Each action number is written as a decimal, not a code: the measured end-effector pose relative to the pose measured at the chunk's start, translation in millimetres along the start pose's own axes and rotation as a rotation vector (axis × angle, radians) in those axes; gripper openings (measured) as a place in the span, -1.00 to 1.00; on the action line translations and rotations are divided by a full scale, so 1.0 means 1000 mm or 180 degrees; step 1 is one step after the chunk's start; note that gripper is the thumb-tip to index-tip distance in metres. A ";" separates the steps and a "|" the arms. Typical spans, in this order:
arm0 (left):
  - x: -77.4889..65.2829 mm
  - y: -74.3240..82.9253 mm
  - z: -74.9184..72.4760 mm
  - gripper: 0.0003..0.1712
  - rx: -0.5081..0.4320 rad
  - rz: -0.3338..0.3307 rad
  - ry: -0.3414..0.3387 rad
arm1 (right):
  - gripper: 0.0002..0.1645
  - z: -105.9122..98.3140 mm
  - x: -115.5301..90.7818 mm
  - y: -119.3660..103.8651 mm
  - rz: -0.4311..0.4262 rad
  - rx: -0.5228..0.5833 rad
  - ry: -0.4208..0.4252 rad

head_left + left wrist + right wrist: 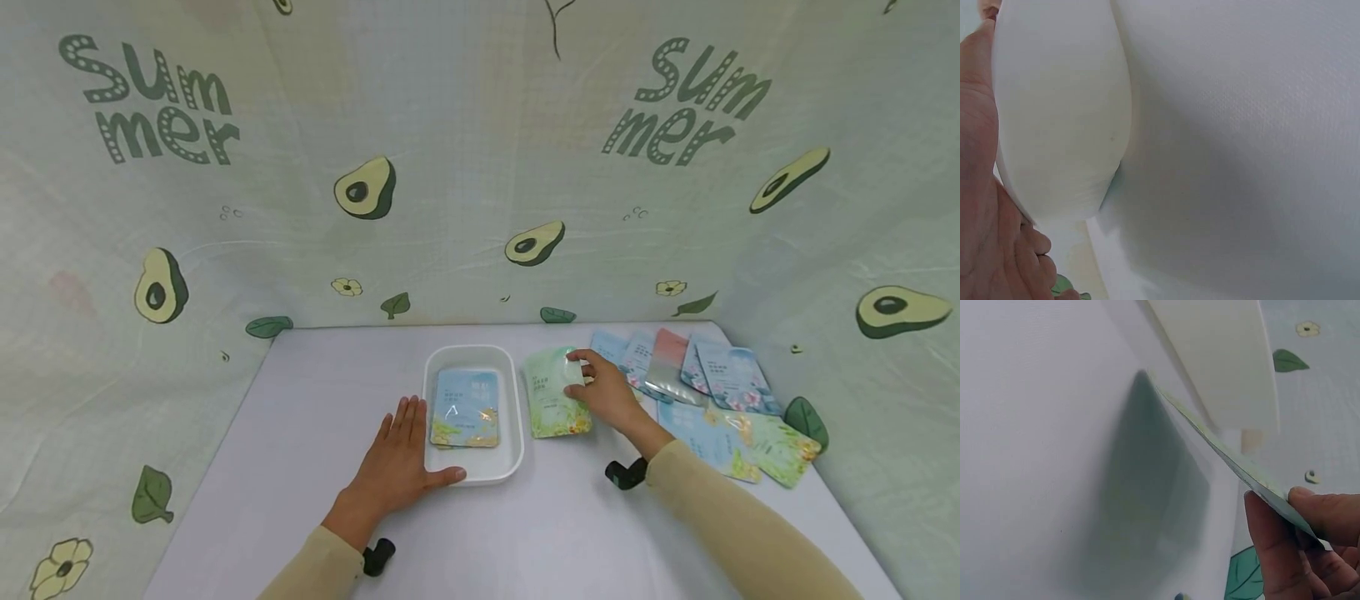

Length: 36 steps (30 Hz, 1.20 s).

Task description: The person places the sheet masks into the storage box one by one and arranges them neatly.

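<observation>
A green sachet [553, 400] with yellow flowers is pinched at its right edge between the thumb and fingers of my right hand [611, 396]. The right wrist view shows the sachet [1229, 459] tilted, its far corner low over the table and its shadow below. My left hand [397, 454] rests with straight fingers along the left rim of a white tray [512, 454], thumb at the near corner. Inside the tray lies a blue sachet [465, 404], with the edge of another showing under it. In the left wrist view the palm is against the tray's side [1063, 112].
Several blue sachets [738, 379] and a pink and silver packet [669, 362] lie at the back right. Nearer are another blue sachet [701, 437] and a green one [783, 450]. A patterned cloth [450, 267] hangs behind the white table [330, 392].
</observation>
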<state>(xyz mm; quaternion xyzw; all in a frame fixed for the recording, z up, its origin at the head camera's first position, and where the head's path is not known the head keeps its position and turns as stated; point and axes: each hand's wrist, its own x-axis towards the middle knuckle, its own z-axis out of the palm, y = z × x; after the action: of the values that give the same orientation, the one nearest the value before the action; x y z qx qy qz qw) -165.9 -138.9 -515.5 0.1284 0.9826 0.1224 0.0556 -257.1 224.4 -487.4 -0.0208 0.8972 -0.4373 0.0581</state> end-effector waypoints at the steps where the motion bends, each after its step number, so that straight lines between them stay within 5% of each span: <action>1: 0.000 0.000 0.000 0.59 0.0020 -0.0004 -0.0003 | -0.31 -0.001 0.000 -0.001 -0.0013 0.0010 0.0013; 16: 0.001 0.003 -0.002 0.58 -0.0004 0.0013 0.0062 | -0.31 -0.024 0.001 -0.023 -0.0136 -0.0009 0.0179; 24: 0.000 0.005 0.001 0.60 -0.0044 0.0023 0.0109 | -0.30 -0.029 0.003 -0.039 -0.0251 0.0320 0.0226; 36: 0.000 0.006 0.001 0.56 0.0063 -0.0076 0.0065 | -0.31 0.015 0.006 -0.080 -0.0327 0.0584 0.0048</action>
<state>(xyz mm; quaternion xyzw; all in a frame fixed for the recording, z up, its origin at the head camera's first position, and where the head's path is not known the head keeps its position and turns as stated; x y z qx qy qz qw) -164.2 -132.8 -514.4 0.1159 0.9857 0.1133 0.0457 -262.7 162.4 -434.3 -0.0581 0.8515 -0.5202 0.0305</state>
